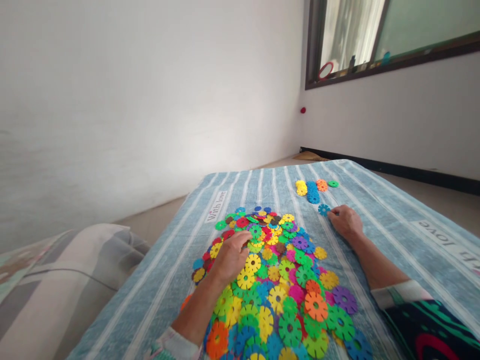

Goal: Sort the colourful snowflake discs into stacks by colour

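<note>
A large heap of colourful plastic snowflake building discs [276, 298], round with notched edges, spreads over the striped cloth. My left hand [233, 254] is over the far left part of the heap, its fingers pinched at the edge of a green disc [255, 231]. Right of the heap, my right hand [346, 222] pinches a blue disc [324, 210] by its edge, close to the cloth. Just beyond it are small sorted groups: yellow discs [301, 188], blue discs [312, 193], orange discs [321, 185] and a single green disc [333, 184].
The blue-and-white striped cloth [150, 295] covers the table up to its far edge. A grey and white cloth-covered surface [90, 280] is at the left. A white wall [150, 100] rises behind, with a dark-framed window [309, 45] at upper right.
</note>
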### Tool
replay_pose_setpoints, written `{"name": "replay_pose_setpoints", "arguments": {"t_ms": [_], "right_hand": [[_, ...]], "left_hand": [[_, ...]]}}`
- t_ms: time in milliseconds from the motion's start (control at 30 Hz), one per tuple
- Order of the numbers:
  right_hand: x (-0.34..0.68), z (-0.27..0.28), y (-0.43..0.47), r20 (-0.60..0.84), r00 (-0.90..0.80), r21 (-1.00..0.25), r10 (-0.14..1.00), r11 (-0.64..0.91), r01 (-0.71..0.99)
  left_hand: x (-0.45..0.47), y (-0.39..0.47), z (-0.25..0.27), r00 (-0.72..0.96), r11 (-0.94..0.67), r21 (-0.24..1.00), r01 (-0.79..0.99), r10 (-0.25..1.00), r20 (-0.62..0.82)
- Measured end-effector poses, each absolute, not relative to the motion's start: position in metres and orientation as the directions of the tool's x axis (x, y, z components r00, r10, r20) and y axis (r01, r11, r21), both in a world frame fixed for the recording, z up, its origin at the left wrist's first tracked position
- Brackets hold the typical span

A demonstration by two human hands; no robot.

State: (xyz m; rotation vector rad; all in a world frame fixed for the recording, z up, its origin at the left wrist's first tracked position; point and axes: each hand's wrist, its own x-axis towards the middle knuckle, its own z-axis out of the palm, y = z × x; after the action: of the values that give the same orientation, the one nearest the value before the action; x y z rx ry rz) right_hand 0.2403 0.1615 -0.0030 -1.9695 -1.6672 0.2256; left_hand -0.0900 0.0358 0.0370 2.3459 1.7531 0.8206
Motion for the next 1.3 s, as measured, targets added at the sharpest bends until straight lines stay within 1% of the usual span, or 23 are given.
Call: {"name": "replay_pose_setpoints", "arguments": {"t_ms": [100, 167, 367, 467, 533, 667, 733, 867, 1033, 1167, 1300], "right_hand": [[0.241, -0.004, 0.161, 0.216, 0.215, -0.501, 0.952, -0.081, 0.861], [0.241, -0.004, 0.161, 0.217, 0.217, -0.500, 0.952, -0.083, 0.862], [0.242, -0.005, 0.162, 0.222, 0.214, -0.491, 0.951, -0.081, 0.868], [0.243, -0.005, 0.162, 0.228, 0.209, -0.485, 0.951, -0.075, 0.871], [0.243, -0.005, 0.162, 0.229, 0.208, -0.481, 0.951, -0.075, 0.873], [0.243, -0.005, 0.161, 0.225, 0.201, -0.476, 0.953, -0.072, 0.877], [0.243, -0.004, 0.161, 0.221, 0.197, -0.473, 0.955, -0.071, 0.878], [0.243, -0.004, 0.161, 0.216, 0.199, -0.473, 0.956, -0.076, 0.878], [0.243, -0.005, 0.162, 0.222, 0.200, -0.479, 0.954, -0.072, 0.875], [0.244, -0.005, 0.163, 0.227, 0.205, -0.485, 0.952, -0.072, 0.871], [0.243, -0.005, 0.163, 0.232, 0.213, -0.495, 0.949, -0.074, 0.866]], "left_hand": [[-0.093, 0.035, 0.043, 0.192, -0.325, 0.391, 0.861, 0.920, 0.343], [-0.092, 0.034, 0.047, 0.188, -0.312, 0.366, 0.877, 0.923, 0.335], [-0.077, 0.025, 0.049, 0.128, -0.187, 0.192, 0.963, 0.951, 0.282], [-0.064, 0.021, 0.047, 0.169, -0.221, 0.150, 0.964, 0.940, 0.297], [-0.060, 0.020, 0.046, 0.220, -0.278, 0.169, 0.945, 0.929, 0.299], [-0.064, 0.023, 0.042, 0.282, -0.365, 0.300, 0.881, 0.916, 0.285], [-0.069, 0.025, 0.039, 0.271, -0.351, 0.364, 0.863, 0.929, 0.251], [-0.075, 0.026, 0.039, 0.183, -0.236, 0.433, 0.870, 0.970, 0.160], [-0.073, 0.024, 0.046, 0.168, -0.210, 0.451, 0.867, 0.977, 0.134], [-0.070, 0.022, 0.052, 0.149, -0.181, 0.398, 0.899, 0.983, 0.111], [-0.069, 0.021, 0.052, 0.142, -0.178, 0.360, 0.916, 0.982, 0.126]]}}
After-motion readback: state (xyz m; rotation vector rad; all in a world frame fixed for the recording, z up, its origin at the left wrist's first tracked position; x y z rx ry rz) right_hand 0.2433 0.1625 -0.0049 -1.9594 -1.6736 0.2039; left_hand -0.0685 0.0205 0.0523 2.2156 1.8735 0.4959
